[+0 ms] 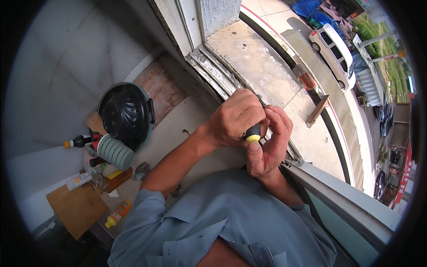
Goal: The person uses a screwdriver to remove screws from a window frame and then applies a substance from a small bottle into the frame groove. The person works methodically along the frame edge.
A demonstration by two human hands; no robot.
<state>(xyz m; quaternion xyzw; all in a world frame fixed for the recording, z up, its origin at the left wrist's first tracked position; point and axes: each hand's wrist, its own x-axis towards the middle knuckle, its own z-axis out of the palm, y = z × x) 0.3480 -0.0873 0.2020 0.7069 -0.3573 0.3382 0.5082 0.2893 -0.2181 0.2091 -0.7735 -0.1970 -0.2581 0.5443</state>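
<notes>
In the head view, my hands are together in front of me, over the window track (213,73). My left hand (238,119) is clamped around a black and yellow handle (253,132), its yellow end facing back toward me. My right hand (272,144) curls in from the right, its thumb right at that yellow end and its fingers bent close to my left knuckles; I can't tell whether it grips the handle too. What the far end of the handle meets is hidden behind my left hand.

Beyond the track, on the far right, a concrete ledge (267,58) carries a wooden piece (317,110), and farther off stands a white van (334,55). To my left, on the worktop (173,120), there is a large black domed thing (126,111) with a pale green perforated cylinder (115,152) at its near side. A dark bottle with an orange cap (80,141) is left of that. Nearer me are a white bottle (79,181), a brown board (76,208) and an orange bottle with a yellow cap (118,214).
</notes>
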